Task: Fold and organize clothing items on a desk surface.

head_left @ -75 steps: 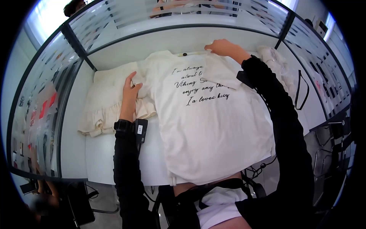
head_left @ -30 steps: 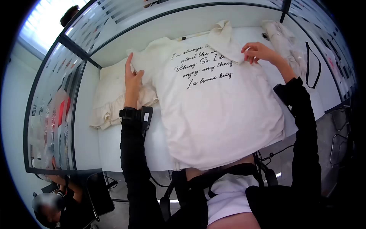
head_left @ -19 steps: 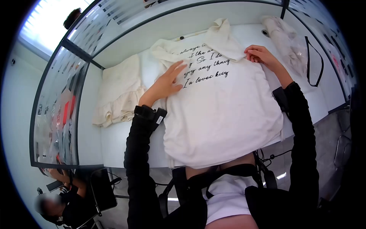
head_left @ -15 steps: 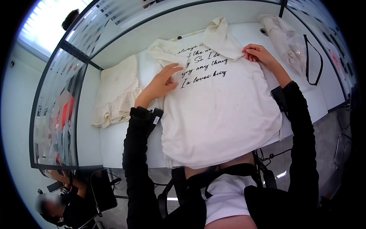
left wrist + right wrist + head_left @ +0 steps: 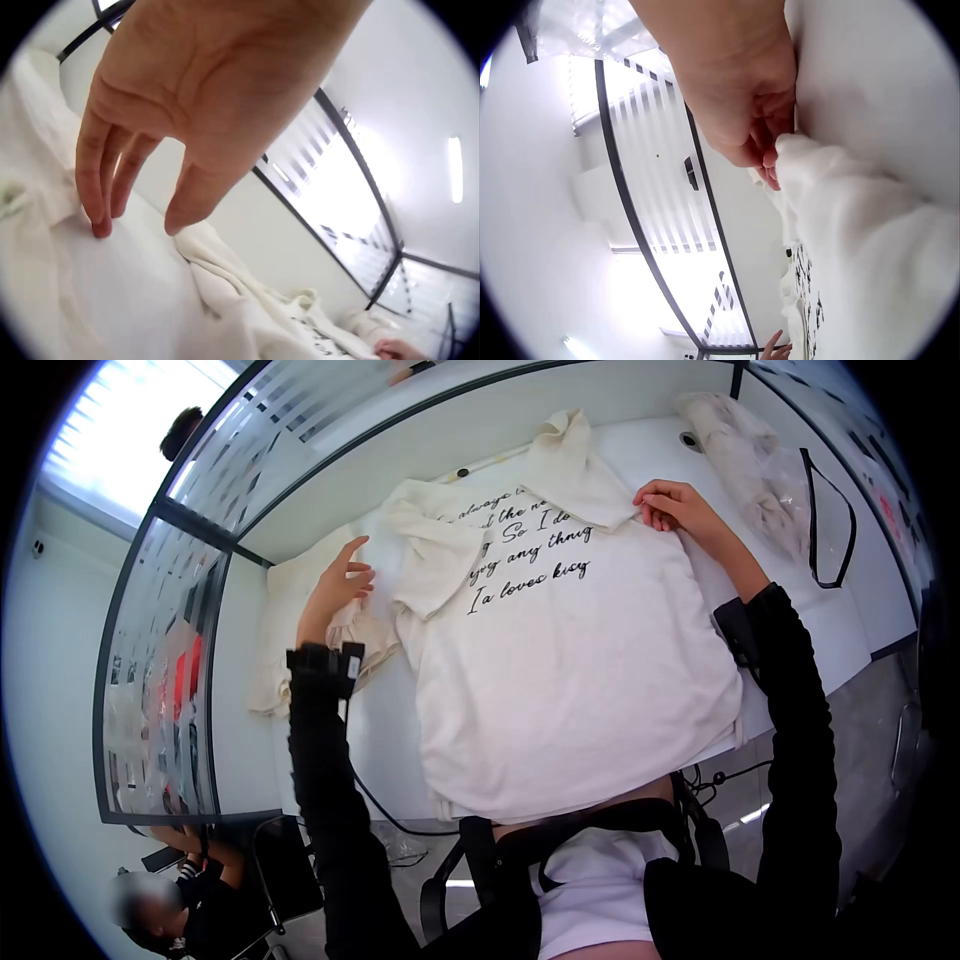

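A white T-shirt (image 5: 570,680) with black script lettering lies spread on the table. Its left sleeve (image 5: 440,565) and right sleeve (image 5: 580,480) are folded inward over the front, covering part of the lettering. My left hand (image 5: 338,585) is off the shirt's left side, fingers loosely bent and nothing in them, above a folded cream garment (image 5: 370,635) with a ruffled hem. At the shirt's right edge, beside the right sleeve's end, my right hand (image 5: 680,515) has curled fingers. In the right wrist view its thumb and fingertips (image 5: 771,161) pinch at the cloth's edge.
A clear plastic bag (image 5: 770,490) with pale cloth lies at the back right, near a black strap loop (image 5: 835,540). Low panels with dark frames wall in the table (image 5: 380,760). Another person (image 5: 170,910) sits at the lower left. Cables hang at the front edge.
My right hand has come down from the far shoulder to the right edge. My left hand has folded the left sleeve inward, let go of it and moved away to the left.
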A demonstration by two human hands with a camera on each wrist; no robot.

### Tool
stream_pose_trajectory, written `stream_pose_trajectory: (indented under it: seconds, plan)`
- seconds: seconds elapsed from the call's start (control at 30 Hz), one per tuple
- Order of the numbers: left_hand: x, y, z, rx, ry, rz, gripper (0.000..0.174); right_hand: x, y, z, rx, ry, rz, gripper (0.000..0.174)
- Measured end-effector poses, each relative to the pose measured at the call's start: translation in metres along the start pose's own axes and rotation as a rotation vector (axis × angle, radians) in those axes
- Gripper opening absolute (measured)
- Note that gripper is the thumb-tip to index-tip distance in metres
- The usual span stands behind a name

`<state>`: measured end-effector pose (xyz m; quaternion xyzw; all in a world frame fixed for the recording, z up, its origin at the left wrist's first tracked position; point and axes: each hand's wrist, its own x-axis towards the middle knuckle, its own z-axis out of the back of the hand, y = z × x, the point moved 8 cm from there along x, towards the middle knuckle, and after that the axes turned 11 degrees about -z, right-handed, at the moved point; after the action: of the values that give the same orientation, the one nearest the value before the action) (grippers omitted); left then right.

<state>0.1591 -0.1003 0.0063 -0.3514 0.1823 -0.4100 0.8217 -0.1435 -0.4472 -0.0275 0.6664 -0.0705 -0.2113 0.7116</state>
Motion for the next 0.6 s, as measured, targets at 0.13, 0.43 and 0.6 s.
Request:
stream_pose_trajectory:
  seconds: [0.13,0.43,0.6]
  plan:
    - [0.036,-0.004,-0.001,0.132,0.104,-0.028,0.058,0.003,-0.004,0.002,0.001,0.028,-0.007,0.018]
    - [0.109,0.003,-0.003,0.277,0.053,-0.196,0.019,0.002,0.0,0.0,0.015,0.03,0.012,0.017]
    - [0.116,-0.027,0.008,0.401,-0.092,-0.293,0.018,0.0,0.002,-0.001,-0.001,0.028,0.006,0.017]
